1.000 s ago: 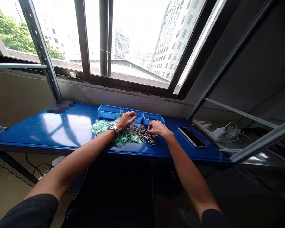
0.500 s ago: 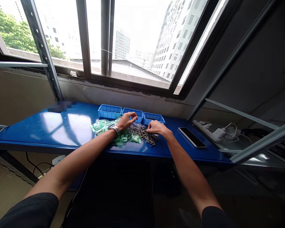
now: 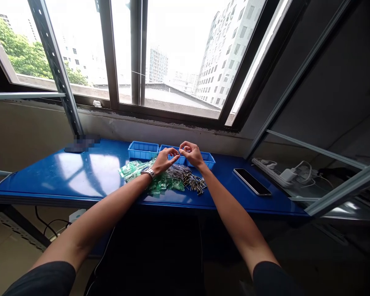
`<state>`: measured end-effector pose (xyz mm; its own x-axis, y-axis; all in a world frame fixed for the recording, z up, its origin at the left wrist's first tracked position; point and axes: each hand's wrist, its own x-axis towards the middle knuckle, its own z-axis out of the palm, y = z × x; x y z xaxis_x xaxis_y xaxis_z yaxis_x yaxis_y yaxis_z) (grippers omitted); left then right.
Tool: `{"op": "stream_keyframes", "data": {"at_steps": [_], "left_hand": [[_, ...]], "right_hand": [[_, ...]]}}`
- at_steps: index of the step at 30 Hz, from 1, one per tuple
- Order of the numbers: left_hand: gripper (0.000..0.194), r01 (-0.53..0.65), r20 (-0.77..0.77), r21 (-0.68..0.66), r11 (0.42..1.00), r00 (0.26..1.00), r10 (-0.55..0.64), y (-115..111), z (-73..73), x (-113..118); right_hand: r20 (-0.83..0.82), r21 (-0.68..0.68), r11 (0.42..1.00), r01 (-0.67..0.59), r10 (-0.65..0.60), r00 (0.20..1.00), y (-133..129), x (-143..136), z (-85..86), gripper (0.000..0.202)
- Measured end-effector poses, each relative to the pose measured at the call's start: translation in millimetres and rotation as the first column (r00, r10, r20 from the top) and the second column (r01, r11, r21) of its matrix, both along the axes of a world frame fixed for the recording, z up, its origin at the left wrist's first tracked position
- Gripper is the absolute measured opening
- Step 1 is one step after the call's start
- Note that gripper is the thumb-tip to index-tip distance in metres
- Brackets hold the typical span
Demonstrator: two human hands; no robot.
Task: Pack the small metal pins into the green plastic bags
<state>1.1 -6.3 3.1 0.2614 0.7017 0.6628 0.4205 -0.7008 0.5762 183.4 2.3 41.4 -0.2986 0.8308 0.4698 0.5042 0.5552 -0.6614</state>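
My left hand (image 3: 163,160), with a metal wristwatch (image 3: 149,172) on its wrist, hovers over the pile with its fingers in a pinch. Its fingertips almost meet those of my right hand (image 3: 192,153), also pinched, in front of the middle blue bin (image 3: 172,148). Whatever is between the fingers is too small to make out. Under and left of my left hand spread green-printed small plastic bags (image 3: 132,169). Greyish clear plastic (image 3: 178,169) lies beside them. Below my right hand is a heap of dark and brassy screw-like pieces (image 3: 197,183).
A left blue bin (image 3: 143,151) and a right blue bin (image 3: 209,158) flank the middle one along the wall. A phone (image 3: 252,181) lies on the blue table (image 3: 89,172) at right. Beyond it are a power strip (image 3: 269,170) and a white charger (image 3: 287,175). Metal shelf posts (image 3: 70,107) frame the table.
My right hand has risen from the heap of screw-like pieces and moved left to meet my left hand. The left hand stays nearly in place. The view has tilted slightly.
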Motion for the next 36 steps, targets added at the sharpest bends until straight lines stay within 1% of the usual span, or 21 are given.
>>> {"op": "stream_keyframes", "data": {"at_steps": [2,5,10,14,20,24,30,36], "left_hand": [[0.027,-0.022,0.022,0.012,1.0,1.0,0.022,1,-0.6,0],[0.026,-0.042,0.05,0.024,0.999,0.998,0.04,2,-1.2,1],[0.031,-0.03,0.066,0.007,1.0,0.997,0.029,4,-1.5,0],[0.034,-0.001,0.071,-0.024,1.0,0.997,0.003,8,-3.0,-1],[0.031,0.027,0.083,-0.065,0.997,0.996,-0.022,10,-4.5,-2],[0.032,0.039,0.107,-0.081,0.996,0.994,-0.03,11,-4.9,-3],[0.036,0.062,0.17,-0.097,0.993,0.984,-0.045,12,-4.5,-4],[0.035,0.094,0.176,-0.093,0.991,0.981,-0.077,8,-3.4,-3]], "right_hand": [[-0.067,0.017,1.0,-0.007,0.008,0.998,0,-7,-8.2,0.021],[-0.133,0.023,1.0,-0.01,0.013,0.991,-4,-7,-18.4,0.021],[-0.169,0.003,1.0,-0.01,0.01,0.986,-7,1,-23.1,0.023],[-0.164,-0.025,1.0,-0.003,-0.001,0.987,-3,5,-25.3,0.025],[-0.149,-0.049,0.999,-0.001,-0.006,0.989,1,7,-29.5,0.025],[-0.123,-0.056,0.998,-0.008,0.001,0.992,2,8,-29.3,0.026],[-0.062,-0.046,0.995,-0.087,0.084,0.995,0,8,-28.5,0.032],[-0.013,-0.025,0.989,-0.146,0.146,0.989,3,6,-33.6,0.034]]}}
